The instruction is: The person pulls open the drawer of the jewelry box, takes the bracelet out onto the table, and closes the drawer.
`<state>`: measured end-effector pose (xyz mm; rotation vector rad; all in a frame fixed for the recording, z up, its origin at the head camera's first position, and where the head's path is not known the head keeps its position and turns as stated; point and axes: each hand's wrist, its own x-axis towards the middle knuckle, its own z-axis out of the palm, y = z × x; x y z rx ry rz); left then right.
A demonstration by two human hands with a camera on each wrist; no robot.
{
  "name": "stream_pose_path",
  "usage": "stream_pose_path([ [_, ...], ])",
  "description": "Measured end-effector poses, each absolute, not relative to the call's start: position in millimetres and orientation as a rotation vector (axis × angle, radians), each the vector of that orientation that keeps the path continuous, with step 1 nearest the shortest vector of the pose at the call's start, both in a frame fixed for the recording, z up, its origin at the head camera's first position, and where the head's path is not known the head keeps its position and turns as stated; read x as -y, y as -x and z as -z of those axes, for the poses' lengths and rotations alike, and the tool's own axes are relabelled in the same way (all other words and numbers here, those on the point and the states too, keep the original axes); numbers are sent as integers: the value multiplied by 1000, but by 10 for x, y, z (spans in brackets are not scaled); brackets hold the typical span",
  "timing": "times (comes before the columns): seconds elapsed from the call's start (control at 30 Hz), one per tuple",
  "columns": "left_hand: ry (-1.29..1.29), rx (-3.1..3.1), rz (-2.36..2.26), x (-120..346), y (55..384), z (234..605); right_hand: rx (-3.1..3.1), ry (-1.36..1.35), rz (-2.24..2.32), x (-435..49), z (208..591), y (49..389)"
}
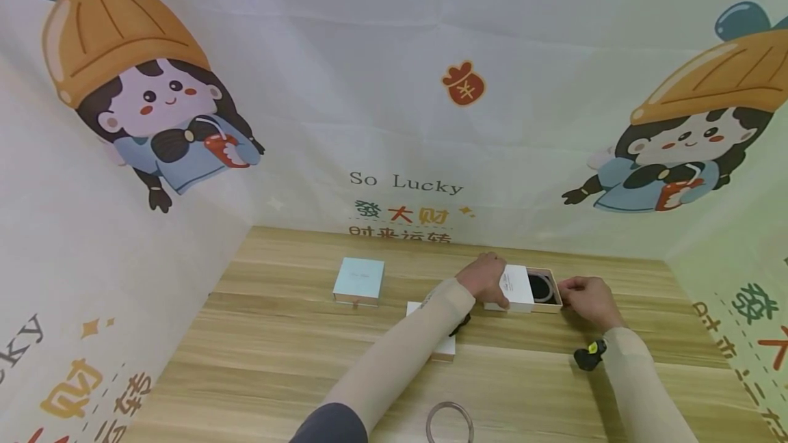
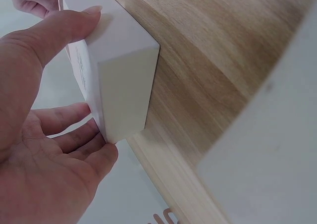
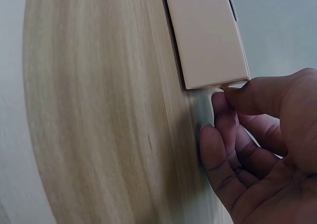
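A white box sleeve (image 1: 518, 287) lies on the wooden table, with its pinkish-tan drawer (image 3: 208, 40) slid partway out to the right. Inside the drawer a greyish bangle (image 1: 550, 286) sits around a black centre. My left hand (image 1: 485, 277) grips the sleeve, its thumb on the near side and fingers on the far side, as the left wrist view shows. At the drawer's outer end, my right hand (image 1: 591, 301) pinches with thumb and index finger; the small pull there is mostly hidden by the fingertips.
A pale blue box (image 1: 359, 279) stands to the left. Beneath my left forearm is another white box (image 1: 444, 348), partly covered. One more bangle (image 1: 429, 422) lies near the front edge of view. Printed cloth (image 1: 394, 108) walls the table's back and sides.
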<state>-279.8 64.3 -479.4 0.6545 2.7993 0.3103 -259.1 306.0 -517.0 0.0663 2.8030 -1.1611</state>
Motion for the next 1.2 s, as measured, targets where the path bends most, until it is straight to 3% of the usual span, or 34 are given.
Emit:
stream_pose_path([
  [1.2,-629,-2788,-323,-647,2777,4770,-2792,-33,1158,-3160,5126,2550],
])
